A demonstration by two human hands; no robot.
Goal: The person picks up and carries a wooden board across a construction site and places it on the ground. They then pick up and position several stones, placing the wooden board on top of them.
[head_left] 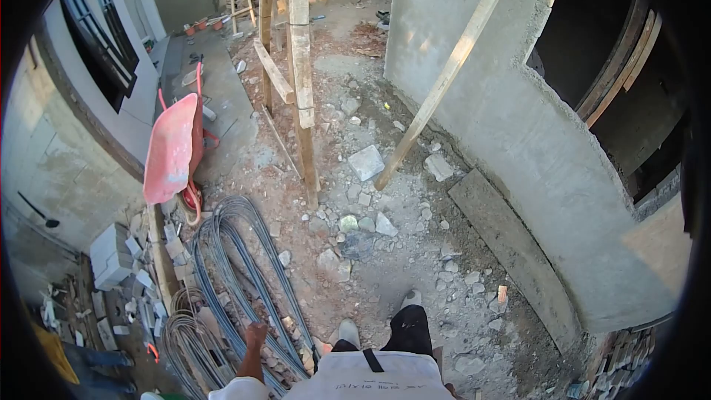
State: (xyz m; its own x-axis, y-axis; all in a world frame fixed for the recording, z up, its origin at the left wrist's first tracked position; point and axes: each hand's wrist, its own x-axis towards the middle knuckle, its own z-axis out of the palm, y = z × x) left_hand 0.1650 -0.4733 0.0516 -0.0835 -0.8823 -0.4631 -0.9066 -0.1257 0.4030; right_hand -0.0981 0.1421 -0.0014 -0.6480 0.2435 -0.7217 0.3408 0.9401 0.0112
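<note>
My left hand (255, 333) hangs at my left side, above a looped bundle of steel reinforcing bars (231, 252) on the ground. Its fingers look curled together, with no object showing in them. In the picture the bars pass behind the hand; I cannot see it gripping them. A tighter coil of thin rods (185, 337) lies further left. My right hand does not show; only a sliver of skin appears beside my white shirt (370, 378) at the bottom edge. My shoes (411, 298) stand on rubble-strewn dirt.
A red wheelbarrow (172, 144) stands ahead left. Timber props (302, 81) and a slanted pole (452, 67) rise ahead. Broken blocks (366, 163) litter the ground. A plank (511, 255) lies along the grey wall (474, 81). Another person's legs (96, 363) show lower left.
</note>
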